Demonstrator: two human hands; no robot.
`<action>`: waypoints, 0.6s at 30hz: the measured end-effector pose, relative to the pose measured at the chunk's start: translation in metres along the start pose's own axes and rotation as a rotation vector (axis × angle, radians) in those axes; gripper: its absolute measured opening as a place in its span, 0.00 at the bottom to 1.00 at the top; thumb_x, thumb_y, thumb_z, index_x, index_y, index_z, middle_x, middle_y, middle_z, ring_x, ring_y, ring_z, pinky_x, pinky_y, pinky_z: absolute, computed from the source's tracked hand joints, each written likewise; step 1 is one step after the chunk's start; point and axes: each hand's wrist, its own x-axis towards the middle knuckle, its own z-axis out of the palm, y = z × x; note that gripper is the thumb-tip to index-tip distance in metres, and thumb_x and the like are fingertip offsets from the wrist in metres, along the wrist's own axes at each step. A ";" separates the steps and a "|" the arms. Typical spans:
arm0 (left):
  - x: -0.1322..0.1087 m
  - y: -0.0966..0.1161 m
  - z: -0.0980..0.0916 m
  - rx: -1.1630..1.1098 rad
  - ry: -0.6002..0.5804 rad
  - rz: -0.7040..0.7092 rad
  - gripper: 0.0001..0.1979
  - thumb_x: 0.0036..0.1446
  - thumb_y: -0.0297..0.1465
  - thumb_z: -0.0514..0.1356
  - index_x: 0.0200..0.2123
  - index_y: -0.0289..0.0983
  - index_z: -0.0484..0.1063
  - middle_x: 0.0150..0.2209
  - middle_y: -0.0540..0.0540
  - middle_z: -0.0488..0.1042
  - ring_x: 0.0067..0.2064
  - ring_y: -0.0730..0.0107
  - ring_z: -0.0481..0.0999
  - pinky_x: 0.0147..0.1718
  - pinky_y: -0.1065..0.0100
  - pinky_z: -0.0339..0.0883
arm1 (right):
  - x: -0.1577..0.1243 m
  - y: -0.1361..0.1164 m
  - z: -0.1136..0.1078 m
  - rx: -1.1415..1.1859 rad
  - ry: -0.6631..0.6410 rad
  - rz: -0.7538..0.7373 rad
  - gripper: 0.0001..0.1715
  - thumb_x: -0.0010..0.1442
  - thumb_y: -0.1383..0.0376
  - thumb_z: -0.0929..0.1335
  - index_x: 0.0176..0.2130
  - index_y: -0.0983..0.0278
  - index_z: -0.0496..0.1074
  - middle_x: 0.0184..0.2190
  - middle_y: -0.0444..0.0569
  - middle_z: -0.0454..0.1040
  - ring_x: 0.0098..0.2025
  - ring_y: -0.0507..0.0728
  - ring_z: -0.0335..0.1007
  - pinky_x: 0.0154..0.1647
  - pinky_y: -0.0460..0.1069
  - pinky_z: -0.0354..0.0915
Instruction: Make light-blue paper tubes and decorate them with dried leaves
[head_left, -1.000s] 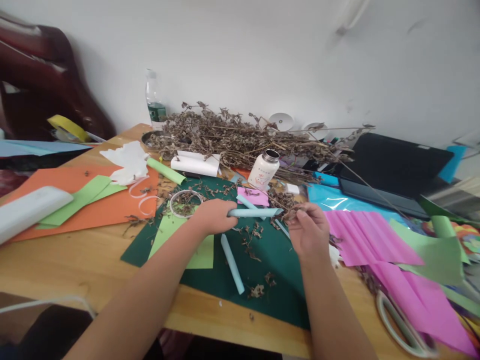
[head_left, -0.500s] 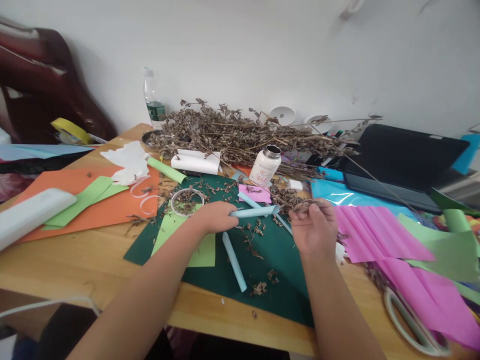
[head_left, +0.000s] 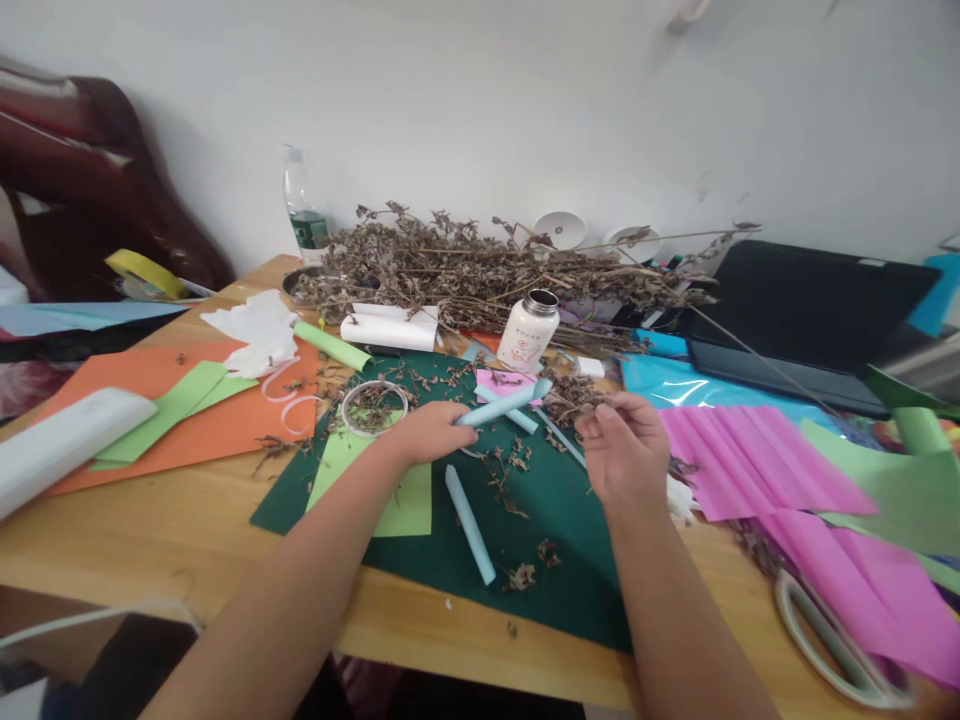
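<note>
My left hand (head_left: 429, 434) is closed around the near end of a light blue paper tube (head_left: 504, 403), which slants up to the right over the green mat (head_left: 555, 520). At the mat's right side, my right hand (head_left: 628, 455) has its fingers pinched on brown dried leaves, mostly hidden by the fingers. A small heap of dried leaves (head_left: 568, 396) lies just beyond its fingertips. Another blue paper tube (head_left: 469, 525) rests on the mat between my forearms. Below the held tube lie a further blue tube (head_left: 521, 420) and a pink paper piece (head_left: 487, 380).
A white open bottle (head_left: 527, 335) stands behind my hands, before a long pile of dried stems (head_left: 450, 262). At left are a tape ring (head_left: 374, 409) and orange paper (head_left: 247, 445). Pink crepe paper (head_left: 750, 460), scissors (head_left: 832, 650) and a laptop (head_left: 810, 300) sit at right.
The blue tube in my left hand has tilted, its far end rising and turning away from my right hand. My right hand has shifted only slightly, fingers still pinched.
</note>
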 end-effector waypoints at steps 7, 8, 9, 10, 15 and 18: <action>-0.004 0.011 0.010 -0.514 0.202 0.136 0.16 0.43 0.40 0.56 0.33 0.35 0.65 0.16 0.56 0.58 0.19 0.80 0.59 0.20 0.75 0.55 | -0.008 0.008 0.009 0.054 -0.068 0.168 0.06 0.41 0.70 0.68 0.24 0.62 0.66 0.18 0.38 0.65 0.18 0.44 0.57 0.19 0.42 0.54; -0.004 0.014 0.012 -0.530 0.193 0.150 0.18 0.42 0.39 0.57 0.36 0.35 0.65 0.17 0.56 0.58 0.19 0.80 0.59 0.20 0.75 0.55 | -0.011 0.011 0.012 0.040 -0.087 0.190 0.06 0.41 0.70 0.68 0.24 0.62 0.66 0.18 0.38 0.65 0.19 0.44 0.57 0.19 0.42 0.54; -0.005 0.016 0.014 -0.535 0.175 0.156 0.19 0.42 0.39 0.58 0.37 0.35 0.66 0.17 0.56 0.59 0.19 0.80 0.59 0.20 0.75 0.54 | -0.014 0.014 0.015 0.025 -0.105 0.210 0.06 0.41 0.69 0.68 0.24 0.62 0.66 0.18 0.39 0.65 0.19 0.44 0.57 0.19 0.42 0.53; -0.006 0.019 0.015 -0.530 0.155 0.155 0.18 0.41 0.38 0.58 0.36 0.35 0.66 0.17 0.55 0.59 0.19 0.81 0.59 0.20 0.76 0.55 | -0.016 0.016 0.018 0.012 -0.120 0.227 0.06 0.41 0.69 0.68 0.24 0.62 0.66 0.17 0.39 0.65 0.19 0.45 0.57 0.19 0.42 0.53; -0.006 0.021 0.016 -0.390 0.128 0.128 0.11 0.44 0.37 0.55 0.23 0.34 0.66 0.17 0.53 0.62 0.20 0.80 0.60 0.20 0.75 0.55 | -0.018 0.019 0.021 -0.005 -0.132 0.246 0.06 0.41 0.68 0.67 0.24 0.63 0.64 0.22 0.40 0.65 0.20 0.45 0.58 0.19 0.43 0.53; -0.005 0.017 0.012 -0.215 0.204 0.120 0.11 0.45 0.38 0.53 0.24 0.35 0.67 0.20 0.52 0.65 0.22 0.76 0.63 0.22 0.74 0.56 | -0.013 0.017 0.013 -0.038 -0.109 0.206 0.05 0.42 0.68 0.66 0.24 0.63 0.62 0.27 0.41 0.67 0.21 0.46 0.58 0.20 0.44 0.54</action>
